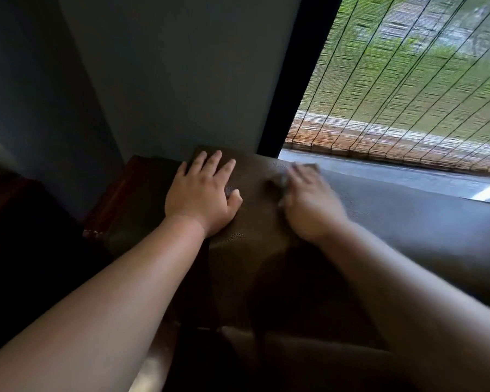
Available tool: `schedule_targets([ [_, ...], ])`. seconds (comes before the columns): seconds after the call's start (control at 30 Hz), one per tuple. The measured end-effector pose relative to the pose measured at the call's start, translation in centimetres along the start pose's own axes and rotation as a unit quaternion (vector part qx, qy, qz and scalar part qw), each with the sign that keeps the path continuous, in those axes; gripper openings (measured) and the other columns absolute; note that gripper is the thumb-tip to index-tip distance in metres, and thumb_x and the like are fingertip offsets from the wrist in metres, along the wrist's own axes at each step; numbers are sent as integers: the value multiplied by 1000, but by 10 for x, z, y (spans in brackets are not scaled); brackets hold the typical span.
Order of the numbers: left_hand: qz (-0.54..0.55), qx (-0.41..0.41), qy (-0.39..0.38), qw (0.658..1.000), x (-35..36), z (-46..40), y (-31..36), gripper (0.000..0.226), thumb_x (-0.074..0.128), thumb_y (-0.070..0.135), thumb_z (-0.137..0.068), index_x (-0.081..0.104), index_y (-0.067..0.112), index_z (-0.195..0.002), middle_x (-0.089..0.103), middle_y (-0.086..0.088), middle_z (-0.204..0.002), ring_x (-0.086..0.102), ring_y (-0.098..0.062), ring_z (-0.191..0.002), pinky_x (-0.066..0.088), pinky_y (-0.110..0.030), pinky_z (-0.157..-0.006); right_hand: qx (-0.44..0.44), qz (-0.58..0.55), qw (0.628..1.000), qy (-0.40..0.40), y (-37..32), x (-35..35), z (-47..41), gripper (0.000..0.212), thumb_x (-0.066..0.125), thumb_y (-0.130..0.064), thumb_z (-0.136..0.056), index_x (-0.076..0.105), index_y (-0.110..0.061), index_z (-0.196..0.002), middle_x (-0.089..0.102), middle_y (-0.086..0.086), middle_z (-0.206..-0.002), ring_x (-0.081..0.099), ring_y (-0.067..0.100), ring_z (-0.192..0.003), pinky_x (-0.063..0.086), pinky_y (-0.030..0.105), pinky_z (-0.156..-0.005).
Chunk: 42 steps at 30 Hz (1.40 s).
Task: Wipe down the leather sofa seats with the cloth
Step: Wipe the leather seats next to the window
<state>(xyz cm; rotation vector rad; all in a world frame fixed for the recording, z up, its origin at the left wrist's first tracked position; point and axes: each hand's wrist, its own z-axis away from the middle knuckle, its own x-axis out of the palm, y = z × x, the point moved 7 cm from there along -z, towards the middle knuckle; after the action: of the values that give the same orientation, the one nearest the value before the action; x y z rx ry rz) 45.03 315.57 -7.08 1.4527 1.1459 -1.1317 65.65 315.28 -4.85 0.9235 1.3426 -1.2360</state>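
While your left hand (203,193) rests flat on the brown leather sofa back (255,222), your blurred right hand (309,205) presses a small dark cloth (306,168) near its top edge; its grip is unclear. Wiping this fast, the cloth could slip off behind.

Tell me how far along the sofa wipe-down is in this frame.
Done: nothing can be confirmed; the leather shows no clear wiped streaks. In hand: the right hand, motion-blurred, presses a dark cloth on the sofa's top edge while the left hand rests flat there. Left: the seat cushions below look untouched.

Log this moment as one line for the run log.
left hand flat on brown leather sofa | right hand blurred, on dark cloth
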Motion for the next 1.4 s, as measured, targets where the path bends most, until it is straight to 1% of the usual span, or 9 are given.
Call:
schedule_targets([
  [0.13, 1, -3, 5, 1000, -5, 5, -3, 71, 26, 63, -98, 27, 37, -165, 23, 2, -174, 17, -24, -161, 20, -52, -129, -129, 30, 991, -2, -18, 14, 61, 69, 24, -44, -98, 25, -26, -165, 14, -8, -173, 9, 13, -160, 9, 36, -130],
  [0.33, -1, -8, 7, 1000, -3, 4, -1, 75, 21, 66, -96, 27, 37, -164, 23, 3, -174, 18, -23, -161, 20, -52, -129, 224, -33, 973, 54, 144, -31, 69, 61, 48, -24, -103, 33, -11, -161, 22, 9, -172, 16, 26, -158, 14, 38, -129],
  [0.5, 9, -11, 4, 1000, -6, 7, 0, 70, 28, 63, -100, 29, 36, -165, 23, 4, -174, 17, -22, -161, 20, -51, -129, -76, 16, 994, 81, -1, 17, 106, 67, 48, -37, -93, 45, -17, -157, 35, 2, -166, 27, 22, -156, 12, 36, -129],
  [0.57, 14, -10, 5, 1000, -8, 6, -1, 69, 28, 62, -100, 30, 36, -164, 24, 3, -174, 18, -22, -161, 21, -51, -129, -91, 22, 993, 66, 16, 12, 108, 68, 37, -41, -95, 40, -21, -160, 33, -3, -167, 23, 16, -158, 13, 37, -130],
  [0.77, 7, -5, 11, 1000, -8, 6, 3, 72, 22, 64, -98, 33, 35, -163, 28, 1, -173, 22, -24, -160, 24, -53, -128, 201, -25, 975, 90, 128, -18, 95, 65, 45, -32, -101, 29, -18, -163, 23, 3, -172, 15, 20, -159, 9, 38, -130],
  [1.0, 18, -54, -116, 992, -6, 8, 40, 74, 30, 66, -99, 17, 38, -167, 7, -5, -177, 3, -29, -163, 2, -61, -128, -84, 56, 993, 67, 25, 14, 123, 68, 29, -45, -98, 26, -31, -164, 13, -10, -172, 5, 13, -160, 2, 35, -130],
  [1.1, 78, 69, -145, 984, -6, 0, 147, 69, 34, 59, -102, 25, 33, -166, 13, -5, -176, 7, -26, -163, 2, -54, -130, 65, 36, 995, 74, 130, -9, 127, 67, 37, -37, -99, 27, -27, -164, 20, -5, -172, 12, 15, -160, 7, 36, -131],
  [1.27, 76, 72, -52, 993, 19, 2, 222, 74, 27, 63, -97, 29, 34, -165, 16, -4, -176, 8, -29, -163, -1, -55, -130, 354, -37, 927, 119, 258, -49, 157, 59, 35, -32, -90, 51, -9, -142, 47, 17, -153, 37, 36, -142, 26, 49, -122],
  [1.4, 74, 78, 15, 994, 27, -1, 220, 75, 31, 62, -92, 43, 32, -159, 35, -4, -170, 26, -30, -158, 10, -53, -129, 95, 0, 994, 62, 156, -8, 124, 74, 27, -53, -92, 39, -29, -160, 27, -4, -170, 17, 18, -158, 7, 36, -130],
])
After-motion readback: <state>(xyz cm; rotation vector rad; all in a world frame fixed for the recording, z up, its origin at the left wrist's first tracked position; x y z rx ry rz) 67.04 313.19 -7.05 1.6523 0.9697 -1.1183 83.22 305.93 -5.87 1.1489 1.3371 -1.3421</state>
